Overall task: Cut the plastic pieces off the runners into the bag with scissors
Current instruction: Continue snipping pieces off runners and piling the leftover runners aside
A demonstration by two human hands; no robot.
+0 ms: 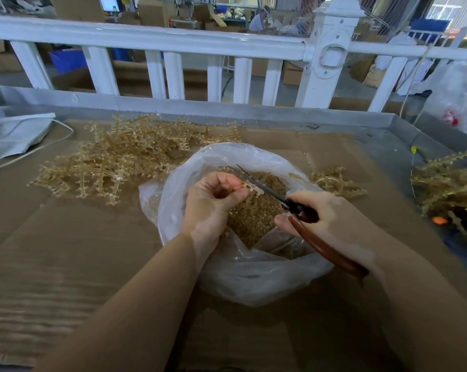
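— Where's the runner right now?

— I have the runner [250, 187] pinched in my left hand [213, 200], fingers curled tight round its near end, held just over the open mouth of the bag [200, 167]. The bag sits near the middle of the table [65, 264], and it's already well filled with cut pieces [254, 218].

— And the scissors?

— My right hand [326, 218] grips the scissors [294, 208] by the brown handles. The blades stand slightly apart and cross the runner where its small pieces stick out, so I judge I'm mid-cut, trimming pieces off this one strip.

— What does the next move need?

— I'd say a squeeze of the handles with the blades kept over the bag's mouth, so whatever comes off drops inside and not onto the cardboard. Then the left hand has to feed the strip along to bring the next piece between the blades. My fingertips are close to the blades, so I'd watch that.

— Much left?

— Plenty, I think. A big pile of uncut runners [111, 162] lies toward the far left of the table, just beyond the bag, a few more [334, 181] lie to its right, and another heap [447, 183] sits at the right edge.
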